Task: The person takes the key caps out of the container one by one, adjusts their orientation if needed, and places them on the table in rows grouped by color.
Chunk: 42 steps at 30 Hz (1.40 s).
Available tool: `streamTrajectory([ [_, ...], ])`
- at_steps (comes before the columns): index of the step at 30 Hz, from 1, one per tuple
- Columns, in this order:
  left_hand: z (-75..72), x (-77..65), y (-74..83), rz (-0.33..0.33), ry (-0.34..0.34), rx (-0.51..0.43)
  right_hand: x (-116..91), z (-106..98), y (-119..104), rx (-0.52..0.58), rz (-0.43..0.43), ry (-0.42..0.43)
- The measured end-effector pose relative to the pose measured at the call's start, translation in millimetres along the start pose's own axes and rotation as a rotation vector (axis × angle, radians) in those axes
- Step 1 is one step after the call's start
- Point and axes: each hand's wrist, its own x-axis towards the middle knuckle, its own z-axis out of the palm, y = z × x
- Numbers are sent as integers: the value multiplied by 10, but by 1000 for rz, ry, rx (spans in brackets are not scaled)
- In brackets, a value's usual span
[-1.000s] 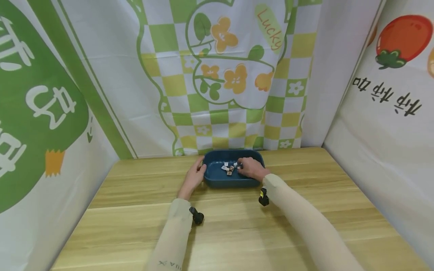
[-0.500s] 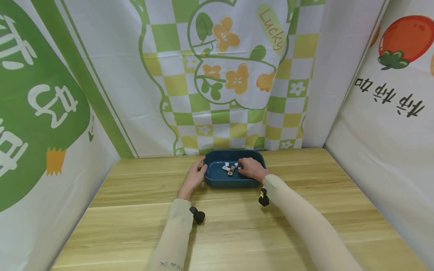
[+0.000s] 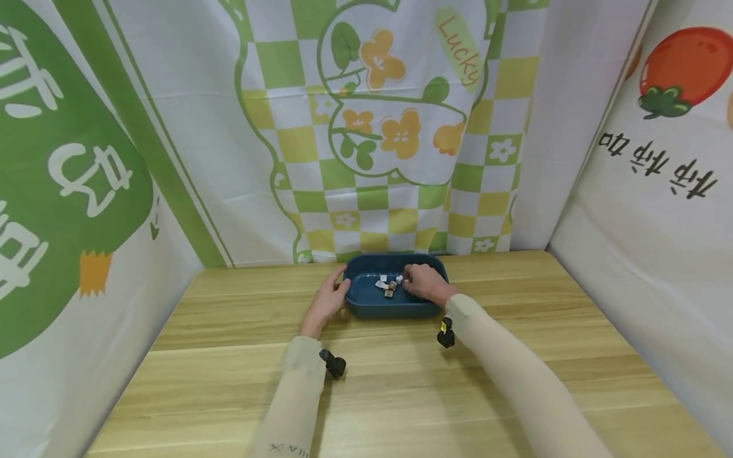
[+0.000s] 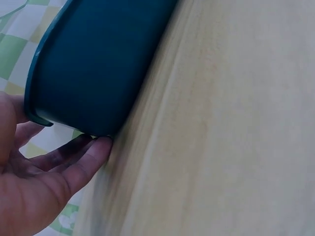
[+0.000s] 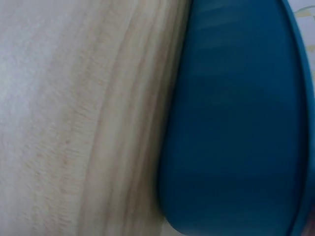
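Observation:
A dark blue rectangular basin (image 3: 395, 310) with rounded corners stands on the wooden table. Small white and brown pieces (image 3: 389, 293) lie in a loose cluster on its floor, too small to identify. My left hand (image 3: 328, 300) grips the basin's left end, and the left wrist view has its thumb by the rim and fingertips (image 4: 101, 147) against the lower wall. Reaching over the front rim, my right hand (image 3: 426, 284) is inside the basin, fingers bent down beside a small white piece (image 3: 399, 278). I cannot tell whether they pinch it. The basin's wall hides those fingers in the right wrist view.
A green-and-yellow checked cloth (image 3: 372, 197) hangs right behind the basin. Printed white sheets close off the left and right sides. The wooden table (image 3: 389, 394) stretches from the basin toward the person, under both sleeved forearms.
The right hand's fingertips have shifted slightly to the right within the basin. My left hand stays at the left end, and the basin holds its place on the table.

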Motion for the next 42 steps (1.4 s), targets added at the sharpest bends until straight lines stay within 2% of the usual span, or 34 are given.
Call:
streamTrajectory([
  [5,-33,-9,13,-19,-13,11,-32,-60,-29,16,-12,14],
  [17,-69,-20,12,-2,-32,7,-86,-133,-62,94,-46,25],
  [22,-62,-15,10,6,-29,-13,-145,-180,-70,124,-64,57],
  [33,-50,-22,26,8,-8,4,-218,-233,-46,90,-115,143],
  [42,-24,-11,10,6,-9,3,-297,-254,-32,83,-174,155],
])
